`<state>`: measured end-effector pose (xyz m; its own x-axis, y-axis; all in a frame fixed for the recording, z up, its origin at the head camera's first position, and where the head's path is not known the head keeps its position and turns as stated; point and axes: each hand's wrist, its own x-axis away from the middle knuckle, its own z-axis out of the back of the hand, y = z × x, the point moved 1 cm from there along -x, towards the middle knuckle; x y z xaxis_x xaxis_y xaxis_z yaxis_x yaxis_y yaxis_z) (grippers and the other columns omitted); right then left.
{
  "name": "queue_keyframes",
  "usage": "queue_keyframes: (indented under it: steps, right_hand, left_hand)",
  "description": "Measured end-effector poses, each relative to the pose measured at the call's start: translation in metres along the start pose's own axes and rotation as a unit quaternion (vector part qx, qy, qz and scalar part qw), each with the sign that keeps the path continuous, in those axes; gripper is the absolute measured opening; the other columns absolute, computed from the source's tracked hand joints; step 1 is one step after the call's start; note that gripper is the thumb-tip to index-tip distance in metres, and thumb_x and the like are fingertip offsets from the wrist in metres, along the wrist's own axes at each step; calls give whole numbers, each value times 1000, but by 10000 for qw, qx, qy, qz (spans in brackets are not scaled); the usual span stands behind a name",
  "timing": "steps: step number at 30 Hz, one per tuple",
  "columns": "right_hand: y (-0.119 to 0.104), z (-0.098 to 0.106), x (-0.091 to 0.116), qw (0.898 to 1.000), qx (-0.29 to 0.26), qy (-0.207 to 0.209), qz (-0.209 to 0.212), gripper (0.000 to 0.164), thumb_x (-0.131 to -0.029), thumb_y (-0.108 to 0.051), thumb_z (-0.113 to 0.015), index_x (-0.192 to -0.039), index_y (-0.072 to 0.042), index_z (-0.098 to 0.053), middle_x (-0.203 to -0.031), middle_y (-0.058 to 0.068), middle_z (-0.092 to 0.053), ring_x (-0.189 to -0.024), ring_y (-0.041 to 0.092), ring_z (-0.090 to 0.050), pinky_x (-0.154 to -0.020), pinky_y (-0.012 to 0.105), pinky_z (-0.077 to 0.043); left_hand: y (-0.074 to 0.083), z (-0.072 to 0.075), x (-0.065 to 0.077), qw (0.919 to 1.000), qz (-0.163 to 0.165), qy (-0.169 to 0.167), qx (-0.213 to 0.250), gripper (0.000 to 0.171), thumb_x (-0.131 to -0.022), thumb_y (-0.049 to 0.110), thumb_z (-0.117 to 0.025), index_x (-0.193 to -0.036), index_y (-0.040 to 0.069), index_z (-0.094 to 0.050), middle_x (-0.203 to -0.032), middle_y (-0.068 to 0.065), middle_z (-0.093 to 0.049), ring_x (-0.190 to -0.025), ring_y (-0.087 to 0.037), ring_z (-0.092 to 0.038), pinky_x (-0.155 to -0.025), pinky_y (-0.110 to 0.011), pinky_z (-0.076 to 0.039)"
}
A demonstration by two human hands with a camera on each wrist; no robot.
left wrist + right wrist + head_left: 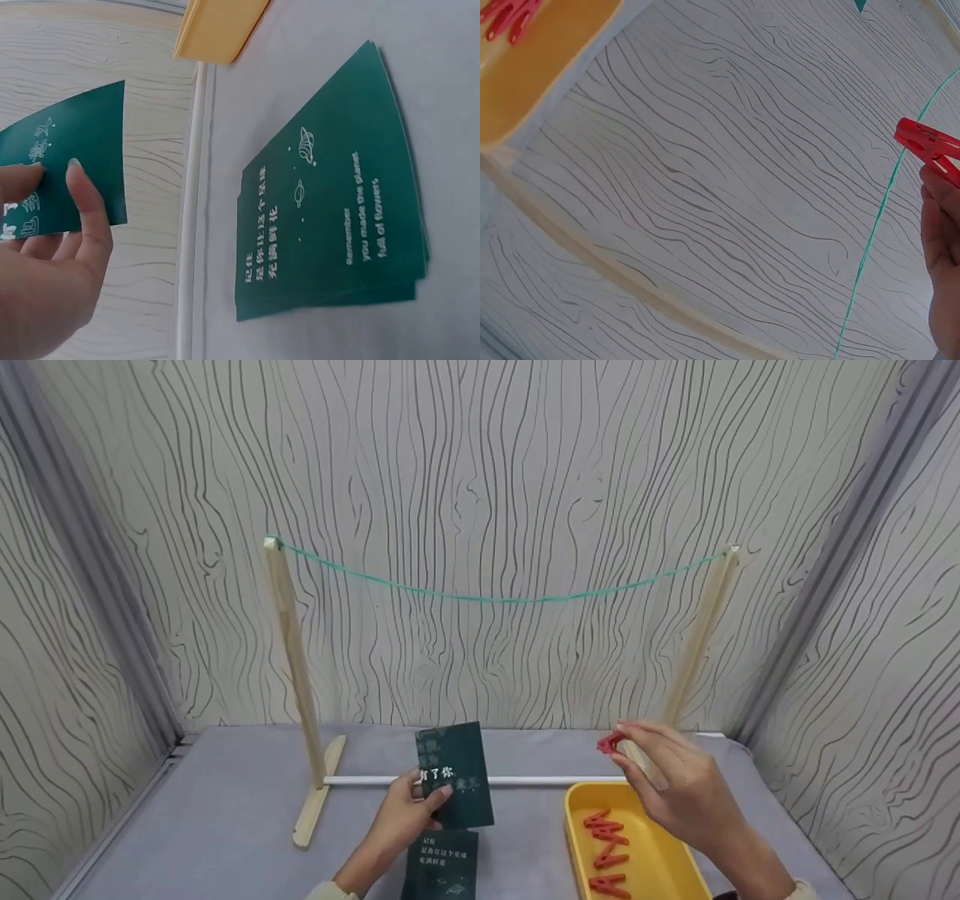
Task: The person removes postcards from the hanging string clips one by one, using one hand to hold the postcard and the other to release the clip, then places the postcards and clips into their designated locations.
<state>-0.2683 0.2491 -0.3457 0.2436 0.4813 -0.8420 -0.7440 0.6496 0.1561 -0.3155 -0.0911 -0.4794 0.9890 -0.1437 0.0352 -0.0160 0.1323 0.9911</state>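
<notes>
My left hand (401, 817) grips a dark green card (469, 780) with white print between thumb and fingers, raised above the table. Below it lies a stack of similar green cards (330, 202), printed with planets and writing. My right hand (686, 780) pinches a red clothespin (608, 743) by its handle end, over the yellow tray (574, 840). In the right wrist view the clothespin (922, 139) points away from the fingertips, and the green string (874, 229) shows behind it. Several more red clothespins (609, 859) lie in the tray.
A green string (502, 600) sags between a left wooden post (292, 660) and a right wooden post (701, 637). A white rod (525, 781) joins the posts low down, along the grey tabletop (225, 810). Wood-grain patterned walls (480, 472) stand behind and at both sides.
</notes>
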Motion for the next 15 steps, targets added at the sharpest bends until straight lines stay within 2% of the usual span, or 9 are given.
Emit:
queue_keyframes:
  steps: [2, 5, 8, 12, 14, 15]
  right_hand:
    - [-2, -4, 12, 9991, -342, -91, -253, 33, -81, -13, -81, -112, -7, -71, -101, 0, -75, -87, 12, -70, -87, 10, -53]
    - [-8, -12, 31, 9950, -682, -334, -656, 46, -66, -2, -88, -108, -11, -71, -96, -6, -73, -81, 5, -67, -73, 10, -53]
    - [-15, -21, 51, 9896, -815, -647, -992, 44, -66, -7, -89, -105, -16, -70, -94, -10, -71, -80, 3, -67, -73, 8, -52]
    - [-22, -29, 72, 9799, -1159, -1123, -1171, 39, -70, -10, -88, -104, -16, -68, -92, -9, -71, -76, 2, -67, -69, 8, -53]
    - [-22, -30, 78, 9652, -1584, -1533, -1406, 33, -76, -13, -84, -104, -13, -67, -91, -5, -71, -74, -2, -67, -65, 10, -54]
    - [-22, -30, 80, 9533, -1802, -1807, -1615, 31, -79, -15, -82, -105, -11, -66, -92, -3, -71, -74, -3, -67, -64, 10, -55]
  left_hand:
    - [-4, 4, 3, 9997, 133, 149, -133, 57, -94, 25, -66, -138, -2, -43, -105, -13, -72, -78, -13, -68, -61, -28, -58]
    - [-8, 12, 6, 9984, 273, 388, -310, 53, -94, 24, -66, -134, -2, -43, -101, -10, -71, -74, -12, -65, -57, -25, -55]
    - [-14, 17, 10, 9969, 451, 509, -397, 46, -95, 20, -65, -130, -1, -43, -104, -11, -71, -76, -12, -64, -57, -25, -54]
    - [-23, 20, 15, 9956, 687, 443, -453, 47, -95, 17, -63, -132, -2, -42, -108, -13, -70, -80, -14, -65, -59, -29, -56]
    - [-27, 20, 18, 9942, 787, 465, -570, 50, -94, 16, -64, -135, -2, -40, -106, -13, -68, -82, -15, -65, -60, -31, -57]
    - [-28, 20, 19, 9934, 809, 492, -647, 51, -94, 15, -64, -136, -1, -39, -105, -13, -67, -82, -15, -64, -61, -32, -57]
